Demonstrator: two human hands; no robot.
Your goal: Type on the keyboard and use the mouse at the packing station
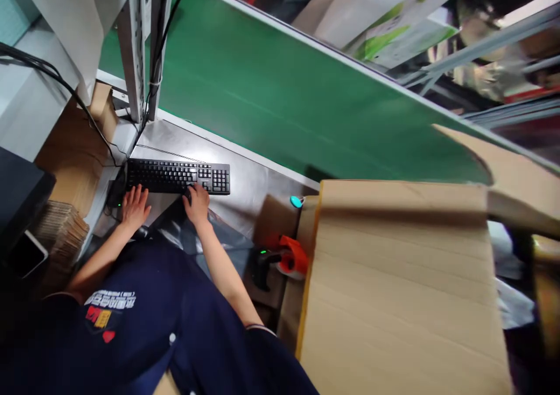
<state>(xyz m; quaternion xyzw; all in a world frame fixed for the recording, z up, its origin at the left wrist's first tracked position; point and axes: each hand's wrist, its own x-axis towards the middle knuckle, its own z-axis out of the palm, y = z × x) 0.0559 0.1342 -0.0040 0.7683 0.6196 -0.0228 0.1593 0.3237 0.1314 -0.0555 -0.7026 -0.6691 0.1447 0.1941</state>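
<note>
A black computer keyboard lies on the metal worktop. My left hand is open, its fingers spread by the keyboard's lower left corner. At the keyboard's front edge, right of the middle, my right hand curls over a small dark mouse, which it mostly hides. Under and beside my right forearm lies a grey plastic bag or sheet.
A large cardboard box fills the right side. Beside it are a black handheld scanner, an orange tape dispenser and a teal object. A green panel rises behind. Flattened cartons are stacked at left, under hanging cables.
</note>
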